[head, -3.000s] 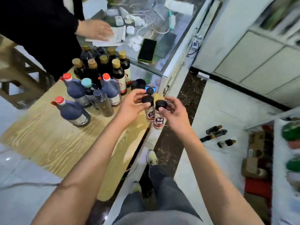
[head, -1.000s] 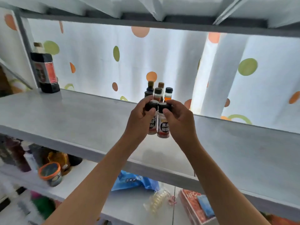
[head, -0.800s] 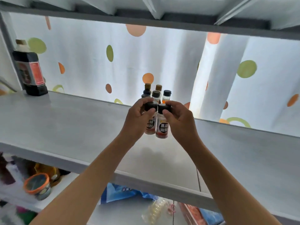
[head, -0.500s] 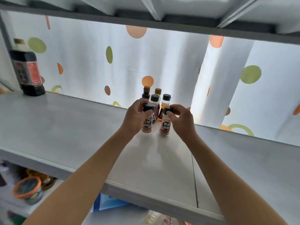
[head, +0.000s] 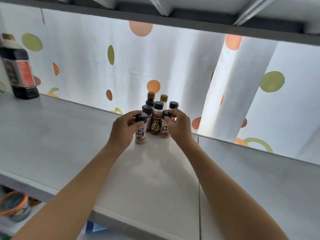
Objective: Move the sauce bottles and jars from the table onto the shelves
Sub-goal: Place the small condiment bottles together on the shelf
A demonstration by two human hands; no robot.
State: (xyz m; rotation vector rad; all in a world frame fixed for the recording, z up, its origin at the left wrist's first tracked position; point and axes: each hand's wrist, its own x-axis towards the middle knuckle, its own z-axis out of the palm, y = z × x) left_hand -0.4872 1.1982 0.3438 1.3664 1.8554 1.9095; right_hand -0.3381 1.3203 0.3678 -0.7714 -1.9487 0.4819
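Daylight glows through the thin white dotted curtain (head: 173, 63) at the far side, backlighting everything. The pale grey shelf board (head: 52, 135) shines with soft glare. Edges bend from the wide lens; the left corners blur.

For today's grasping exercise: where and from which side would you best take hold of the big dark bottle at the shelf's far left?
Probably grip the big dark bottle around its broad labelled body, coming from its open right side; it stands upright and alone on the shelf.
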